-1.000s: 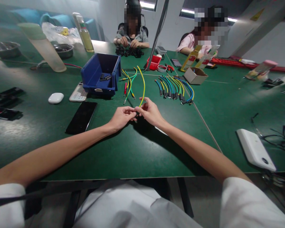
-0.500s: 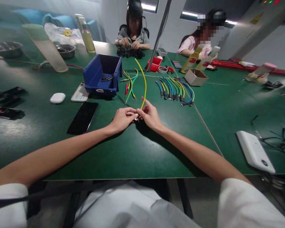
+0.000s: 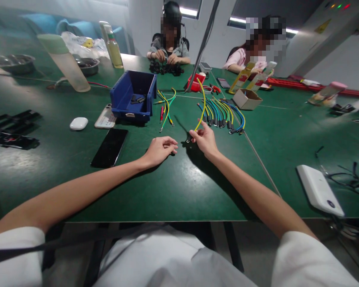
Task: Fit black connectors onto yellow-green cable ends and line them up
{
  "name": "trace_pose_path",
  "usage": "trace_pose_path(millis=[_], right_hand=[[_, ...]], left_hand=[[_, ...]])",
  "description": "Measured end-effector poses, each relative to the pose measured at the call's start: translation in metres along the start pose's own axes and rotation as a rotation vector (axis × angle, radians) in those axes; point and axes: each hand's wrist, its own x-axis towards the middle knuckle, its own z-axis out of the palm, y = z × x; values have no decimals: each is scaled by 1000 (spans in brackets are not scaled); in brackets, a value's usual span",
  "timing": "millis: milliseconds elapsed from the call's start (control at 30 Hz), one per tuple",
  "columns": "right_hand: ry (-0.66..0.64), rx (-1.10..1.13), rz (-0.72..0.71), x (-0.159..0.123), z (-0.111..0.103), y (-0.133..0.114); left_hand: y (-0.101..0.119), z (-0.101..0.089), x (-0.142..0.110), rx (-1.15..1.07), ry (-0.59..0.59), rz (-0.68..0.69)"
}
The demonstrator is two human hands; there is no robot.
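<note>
My right hand (image 3: 208,140) pinches a yellow cable (image 3: 204,103) near its lower end. The cable curves upward from the fingers, and a ring terminal (image 3: 188,140) with a black sleeve pokes out at the bottom. To its left, my left hand (image 3: 160,151) rests low over the table, fingers loosely bent, with nothing visible in it. Beyond my right hand lies a row of blue, green and yellow cables (image 3: 226,108) with black sleeves on their near ends. Several loose yellow and green cables (image 3: 168,104) lie crossed beside a blue bin (image 3: 131,116) containing small black sleeves (image 3: 138,99).
A black phone (image 3: 110,148), a white earphone case (image 3: 79,123) and another phone (image 3: 105,116) lie to the left. At right are a white device (image 3: 319,190) and glasses (image 3: 347,180). Two people sit across the green table (image 3: 179,191), beyond a cardboard box (image 3: 247,99) and bottles.
My hands have come apart. The right hand has moved right with the yellow cable, towards the cable row, while the left has let go and stays near its place.
</note>
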Motion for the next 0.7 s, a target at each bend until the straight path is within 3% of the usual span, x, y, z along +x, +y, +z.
trace_pose_path(millis=[433, 700], right_hand=[[168, -74, 16, 12, -60, 12], [270, -258, 21, 22, -98, 20]], left_hand=[[4, 0, -2, 27, -15, 28], [4, 0, -2, 6, -14, 22]])
